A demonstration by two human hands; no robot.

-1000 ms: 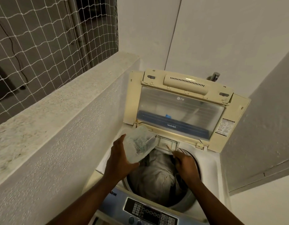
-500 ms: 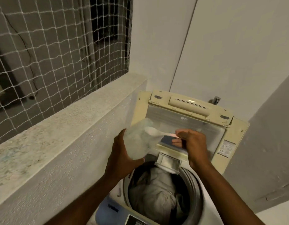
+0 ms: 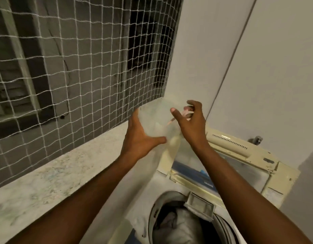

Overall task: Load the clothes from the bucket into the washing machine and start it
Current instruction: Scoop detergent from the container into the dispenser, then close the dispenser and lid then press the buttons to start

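Note:
My left hand (image 3: 140,138) grips a translucent plastic container (image 3: 155,118) and holds it up above the ledge, left of the washing machine (image 3: 141,199). My right hand (image 3: 191,124) is at the container's right side, its fingers pinching a small pinkish scoop (image 3: 186,111) that is blurred. At the lower right the machine's drum is uncovered, with grey and white clothes (image 3: 183,228) inside. Its lid (image 3: 240,148) stands raised against the wall. No bucket is in view.
A small grey detergent drawer (image 3: 199,206) juts over the drum's back rim. A speckled stone ledge (image 3: 55,175) runs along the left, topped by white safety netting (image 3: 81,67). White walls close in behind and to the right of the machine.
Both hands have risen from the drum up to ledge height with the container. The right hand came off the detergent drawer to the container's mouth. The view has tilted up and left.

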